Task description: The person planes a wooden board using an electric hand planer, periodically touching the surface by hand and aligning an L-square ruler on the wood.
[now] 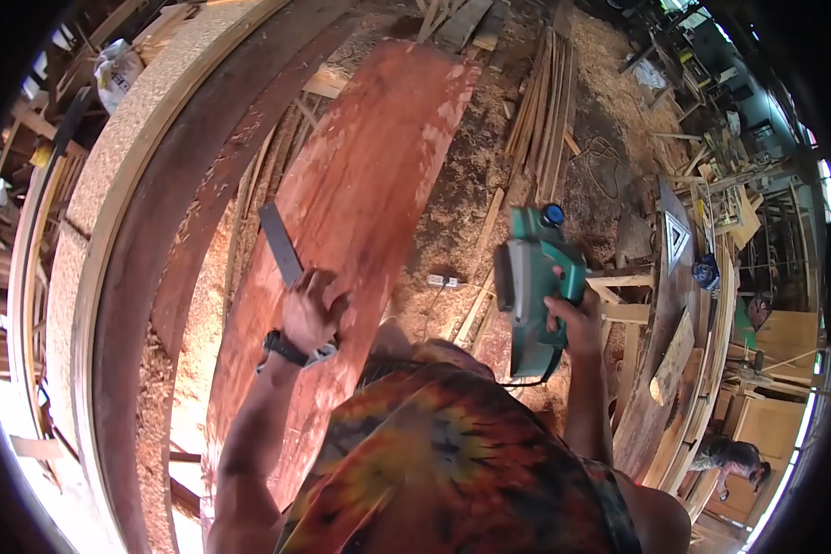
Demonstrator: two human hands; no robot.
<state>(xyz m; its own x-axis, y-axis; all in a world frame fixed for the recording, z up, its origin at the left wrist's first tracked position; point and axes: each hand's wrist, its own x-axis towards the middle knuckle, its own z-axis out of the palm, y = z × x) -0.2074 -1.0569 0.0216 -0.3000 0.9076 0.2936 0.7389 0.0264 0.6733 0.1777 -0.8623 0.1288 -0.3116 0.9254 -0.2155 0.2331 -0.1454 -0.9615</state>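
Left grip (312,316): clasping dark strip (280,245) toward eleven o'clock, over red board (369,157)
Right grip (574,319): clenched round green planer (535,323), board's three o'clock

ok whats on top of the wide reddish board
On the board is a dark flat bar, with the left hand at its near end. The hand hides that end, and the board's surface directly beneath both can't be seen.

Reddish plank (369,157), its near end partly hidden by left forearm (258,411) and tie-dyed shirt (443,452)
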